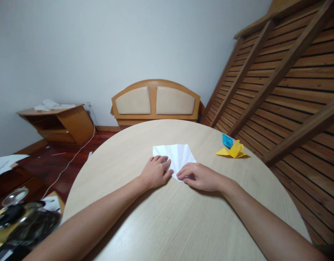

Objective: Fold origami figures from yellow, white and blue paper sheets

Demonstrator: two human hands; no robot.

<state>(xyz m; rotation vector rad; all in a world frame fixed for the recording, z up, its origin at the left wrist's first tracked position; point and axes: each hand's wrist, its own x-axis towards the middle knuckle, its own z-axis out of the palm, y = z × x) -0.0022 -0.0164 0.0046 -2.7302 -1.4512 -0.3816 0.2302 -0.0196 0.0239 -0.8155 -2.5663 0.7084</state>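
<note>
A white sheet of paper (175,155) with fan-like creases lies on the round pale wooden table (161,221). My left hand (156,171) rests flat on the paper's near left part, fingers pressing down. My right hand (200,176) presses the paper's near tip against the table from the right, fingers curled over the edge. The near corner of the paper is partly hidden under both hands.
A yellow folded paper figure (234,150) and a blue folded piece (227,140) lie at the table's far right. Beyond stand a wooden headboard (156,101), a slatted wooden frame (286,83) and a low wooden cabinet (61,123). Dark clutter (23,221) sits at lower left.
</note>
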